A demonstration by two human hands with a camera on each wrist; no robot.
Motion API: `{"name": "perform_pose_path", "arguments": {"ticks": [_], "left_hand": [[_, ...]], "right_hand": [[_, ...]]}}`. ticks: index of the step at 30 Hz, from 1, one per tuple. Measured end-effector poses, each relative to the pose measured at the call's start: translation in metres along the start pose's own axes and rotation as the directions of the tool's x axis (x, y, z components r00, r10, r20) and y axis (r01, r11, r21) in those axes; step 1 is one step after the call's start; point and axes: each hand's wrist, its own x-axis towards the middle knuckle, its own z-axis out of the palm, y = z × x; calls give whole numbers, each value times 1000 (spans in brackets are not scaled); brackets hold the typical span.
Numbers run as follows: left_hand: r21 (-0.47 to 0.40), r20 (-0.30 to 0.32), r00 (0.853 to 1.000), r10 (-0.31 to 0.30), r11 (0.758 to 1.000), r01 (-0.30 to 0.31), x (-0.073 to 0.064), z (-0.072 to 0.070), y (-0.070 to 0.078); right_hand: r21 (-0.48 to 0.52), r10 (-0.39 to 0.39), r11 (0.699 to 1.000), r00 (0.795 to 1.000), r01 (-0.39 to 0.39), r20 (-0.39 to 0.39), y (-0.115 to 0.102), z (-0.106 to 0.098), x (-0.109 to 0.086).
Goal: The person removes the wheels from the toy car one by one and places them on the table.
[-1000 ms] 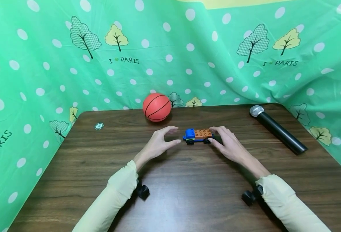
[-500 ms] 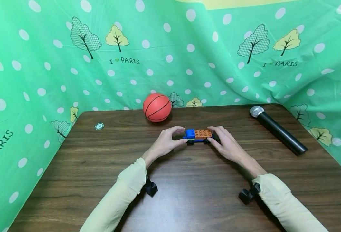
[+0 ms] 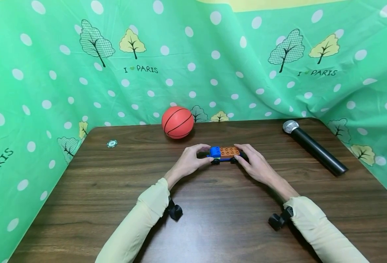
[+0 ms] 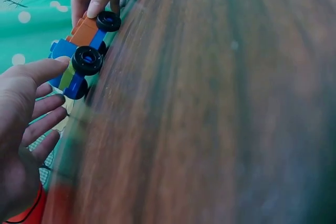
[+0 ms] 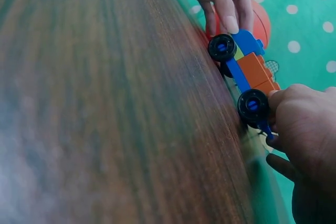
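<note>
Fingers of the left hand (image 3: 187, 160) pinch the blue cab of a toy brick truck (image 3: 229, 152), and those of the right hand (image 3: 257, 165) pinch its orange rear. The truck stands upright on the wood-grain counter (image 3: 219, 226), a red basketball (image 3: 178, 122) behind it, a poker chip (image 3: 112, 143) well left and a black-handled microphone (image 3: 315, 148) to the right.

Left forearm (image 3: 139, 219) angles in from 7 o'clock, right forearm (image 3: 321, 228) from 5, hands converging ahead. Left hand (image 3: 190, 160) points to 2 o'clock, thumb and index opposed in a pinch, other fingers loosely extended. Right hand (image 3: 257, 166) points to 10, also pinching.
</note>
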Motion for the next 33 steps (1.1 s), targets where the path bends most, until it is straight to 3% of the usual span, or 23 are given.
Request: {"name": "perform_pose_path", "arguments": {"ticks": [16, 23, 33], "left_hand": [[38, -46, 999, 9, 999, -7, -2, 5, 0], [74, -57, 997, 52, 996, -48, -2, 3, 2], [98, -55, 996, 66, 993, -61, -5, -1, 4]], "right_hand": [[35, -7, 999, 1000, 7, -17, 0, 2, 3], [36, -14, 999, 1000, 15, -24, -1, 1, 2], [29, -83, 996, 994, 85, -77, -3, 0, 2]]}}
